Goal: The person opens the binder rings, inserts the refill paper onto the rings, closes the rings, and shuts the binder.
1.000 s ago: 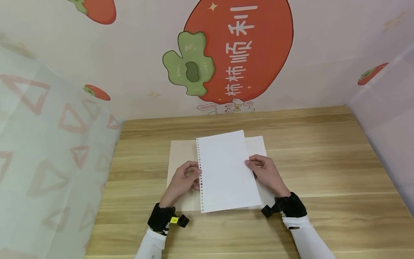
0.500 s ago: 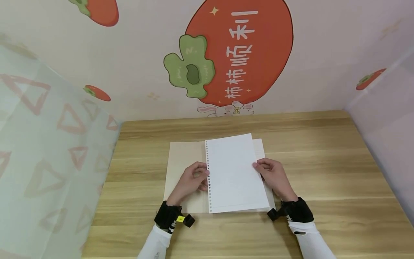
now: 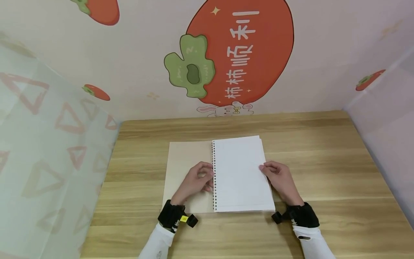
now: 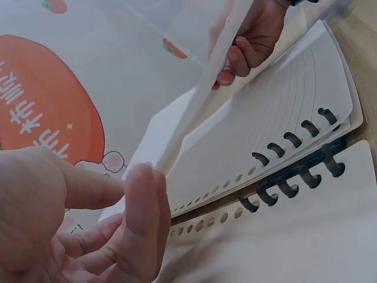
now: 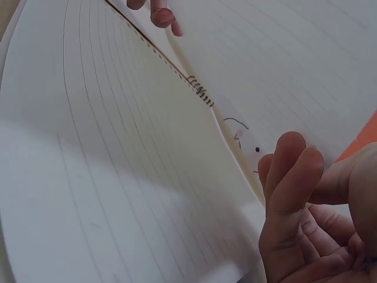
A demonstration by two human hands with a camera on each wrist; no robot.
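Observation:
A loose-leaf notebook lies open on the table, its beige cover (image 3: 187, 154) at the left. Black binder rings (image 4: 292, 140) stand apart in the left wrist view, with a ruled page (image 4: 283, 100) beside them. Above the right half of the notebook, white punched loose-leaf paper (image 3: 240, 172) is held up; whether one sheet or a thin stack, I cannot tell. My left hand (image 3: 195, 180) pinches its holed edge between thumb and fingers. With thumb and fingers, my right hand (image 3: 282, 180) pinches the opposite edge. The paper nearly covers the ruled pages in the head view.
The wood-grain table (image 3: 323, 172) extends around the notebook. A wall with a large persimmon print (image 3: 255, 54) rises behind it, and side walls stand left and right. Both wrists wear black camera straps (image 3: 169, 216).
Both hands have carried the paper to the right, until it lines up closely with the ruled pages beneath. Its tilt has lessened. The notebook stays nearly in place.

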